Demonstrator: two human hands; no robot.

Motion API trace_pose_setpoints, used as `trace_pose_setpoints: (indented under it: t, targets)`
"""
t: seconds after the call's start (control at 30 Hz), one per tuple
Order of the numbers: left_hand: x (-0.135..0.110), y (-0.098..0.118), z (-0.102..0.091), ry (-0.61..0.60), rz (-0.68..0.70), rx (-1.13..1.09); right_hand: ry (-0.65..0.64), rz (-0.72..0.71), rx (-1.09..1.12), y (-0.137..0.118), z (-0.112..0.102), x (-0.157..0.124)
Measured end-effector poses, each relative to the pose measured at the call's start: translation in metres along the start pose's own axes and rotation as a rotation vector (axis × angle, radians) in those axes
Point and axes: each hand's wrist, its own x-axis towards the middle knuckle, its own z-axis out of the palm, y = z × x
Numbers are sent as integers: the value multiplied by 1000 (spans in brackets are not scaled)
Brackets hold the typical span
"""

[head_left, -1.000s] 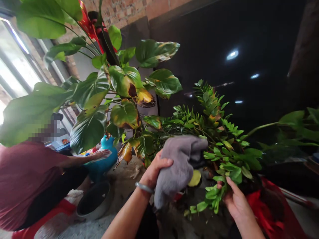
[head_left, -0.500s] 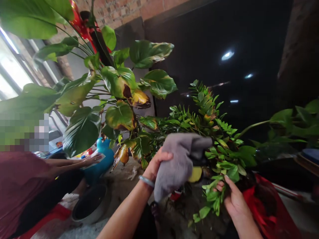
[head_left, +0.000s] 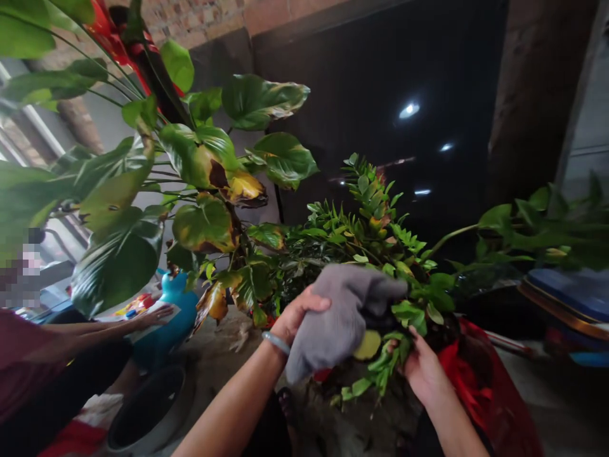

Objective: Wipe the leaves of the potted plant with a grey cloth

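A grey cloth (head_left: 333, 317) is bunched in my left hand (head_left: 302, 311), its thumb lying on top and the far end draped toward the green leaves. My right hand (head_left: 423, 362) pinches a leafy stem (head_left: 385, 371) low on the right side of a bushy green plant (head_left: 375, 216). Part of that hand's fingers is hidden behind the leaves. Just below the cloth a round yellowish leaf or disc (head_left: 368, 346) shows; I cannot make out which. On the left rises a tall plant (head_left: 204, 222) with large leaves, several of them browned and yellow.
Red plastic wrapping (head_left: 485, 381) stands right of my right hand. A dark bucket (head_left: 147, 406) is on the floor at left, near a blue animal-shaped object (head_left: 166, 311) touched by another person's hand (head_left: 155, 317). A dark glossy panel (head_left: 380, 114) backs the plants. Blue-lidded containers (head_left: 566, 292) sit at right.
The view has turned to the right, so the scene sits further left. My right hand has come closer to the cloth with the stem. Both hands keep their holds.
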Motion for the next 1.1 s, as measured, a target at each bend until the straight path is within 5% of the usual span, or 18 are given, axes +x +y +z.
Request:
trace_pose_setpoints:
  t: [0.1,0.23,0.33,0.47,0.6,0.7,0.77,0.87,0.97,1.1]
  targets:
    - [37,12,22,126,96,-55,-63,32,-46,1,1,-1]
    - [66,-29,26,138,-116,62,-52,26,-61,4,1,0]
    - [42,-50,6,52,-294,247,-23,14,-49,5,-1,1]
    - [6,-20,-8,-60,-334,329,-27,4,-61,2,-3,-1]
    - [37,6,31,-70,-37,147,-28,-18,-96,0,0,-4]
    - [80,-13,69,-120,-7,122,-11,-48,-107,3,2,-5]
    - [96,-36,77,-50,-67,264,2,-70,-101,6,2,-4]
    - [84,-57,53,25,-179,405,15,-87,-86,8,-2,-4]
    - [50,-46,7,56,-273,374,7,-68,-89,5,-4,-5]
    - [28,-6,-17,315,-49,462,-14,-35,-97,0,-1,-5]
